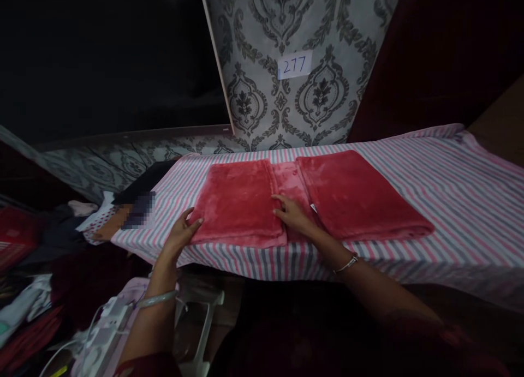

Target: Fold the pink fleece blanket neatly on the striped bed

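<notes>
Striped desk (454, 186) lies under the blanket and extends well past its right side. The red blanket (360, 197) sits flat, folded into two panels with a paler strip (291, 181) between them. Left panel (241, 197) is the one being handled; looks like straightening. Its front edge shows layers slightly out of line, so both layers should be squared together, pulling evenly from both sides. Left hand (183, 232) is at the blanket's front-left corner, thumb and fingers apart. Right hand (292, 216) reaches over the blanket to the left panel's inner edge, thumb and index finger apart too; can't tell if hidden fingers pinch any cloth. Light, flat pressure should avoid bunching the plush. Small white tag, apparently (314, 208), pokes out at the blanket's middle; best tucked under.
</notes>
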{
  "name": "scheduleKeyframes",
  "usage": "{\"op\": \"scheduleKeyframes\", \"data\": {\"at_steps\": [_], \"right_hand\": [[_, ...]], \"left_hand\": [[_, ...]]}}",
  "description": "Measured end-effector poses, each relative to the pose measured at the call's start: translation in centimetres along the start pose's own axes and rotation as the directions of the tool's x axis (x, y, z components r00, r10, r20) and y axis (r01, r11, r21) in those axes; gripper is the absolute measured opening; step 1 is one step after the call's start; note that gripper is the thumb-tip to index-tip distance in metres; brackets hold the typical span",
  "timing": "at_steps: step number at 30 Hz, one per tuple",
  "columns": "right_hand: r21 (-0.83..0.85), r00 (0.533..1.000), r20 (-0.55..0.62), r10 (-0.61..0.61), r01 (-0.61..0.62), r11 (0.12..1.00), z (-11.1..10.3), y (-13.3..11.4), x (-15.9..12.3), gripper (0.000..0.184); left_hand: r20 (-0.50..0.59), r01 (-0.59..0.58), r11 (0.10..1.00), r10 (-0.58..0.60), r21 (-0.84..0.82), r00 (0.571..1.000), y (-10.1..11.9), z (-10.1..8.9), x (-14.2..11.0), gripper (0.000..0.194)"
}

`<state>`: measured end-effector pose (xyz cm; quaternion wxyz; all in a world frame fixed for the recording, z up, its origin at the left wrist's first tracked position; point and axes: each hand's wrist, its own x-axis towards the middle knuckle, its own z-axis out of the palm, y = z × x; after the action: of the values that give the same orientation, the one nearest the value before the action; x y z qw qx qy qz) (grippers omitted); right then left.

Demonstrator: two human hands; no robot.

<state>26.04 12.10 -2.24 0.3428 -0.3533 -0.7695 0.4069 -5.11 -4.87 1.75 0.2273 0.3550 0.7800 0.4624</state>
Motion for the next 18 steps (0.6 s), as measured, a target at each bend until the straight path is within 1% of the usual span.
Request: {"op": "scheduleKeyframes", "data": {"at_steps": [2, 4, 7, 9, 11, 13, 15, 18], "right_hand": [[0.011, 1.000, 0.029, 0.012, -0.012, 1.000, -0.3, -0.4, -0.6, 0.055], [0.041, 0.995, 0.090, 0.029, -0.033, 0.999, -0.6, -0.9, -1.3, 0.061], [0.079, 0.983, 0.177, 0.057, -0.072, 0.994, -0.9, -1.7, -2.0, 0.069], [0.098, 0.979, 0.184, 0.082, -0.102, 0.990, -1.0, -2.0, -2.2, 0.068], [0.117, 0.981, 0.164, 0.105, -0.125, 0.985, -0.9, -2.1, -2.3, 0.065], [0.125, 0.982, 0.148, 0.114, -0.133, 0.983, -0.7, -2.1, -2.4, 0.064], [0.132, 0.985, 0.133, 0.106, -0.123, 0.984, -0.6, -2.1, -2.5, 0.065], [0.154, 0.988, 0.114, 0.100, -0.117, 0.981, -0.6, -1.9, -2.7, 0.065]], "left_hand": [[0.038, 0.048, 0.998, -0.046, -0.051, 0.998, -0.3, -0.3, -0.3, 0.082], [0.069, 0.041, 0.996, -0.035, -0.076, 0.997, -0.7, -0.7, -0.7, 0.087], [0.090, -0.065, 0.997, 0.070, -0.049, 0.994, -1.2, -1.3, -1.6, 0.088], [0.146, -0.126, 0.991, 0.130, -0.038, 0.981, -1.1, -1.6, -2.4, 0.094], [0.203, -0.168, 0.985, 0.171, -0.035, 0.964, -0.8, -1.8, -3.1, 0.100], [0.223, -0.208, 0.978, 0.209, -0.028, 0.952, -0.3, -1.8, -3.7, 0.096], [0.217, -0.240, 0.970, 0.241, -0.030, 0.946, 0.0, -1.6, -4.0, 0.087], [0.194, -0.253, 0.966, 0.257, -0.049, 0.947, -0.3, -1.5, -4.0, 0.077]]}}
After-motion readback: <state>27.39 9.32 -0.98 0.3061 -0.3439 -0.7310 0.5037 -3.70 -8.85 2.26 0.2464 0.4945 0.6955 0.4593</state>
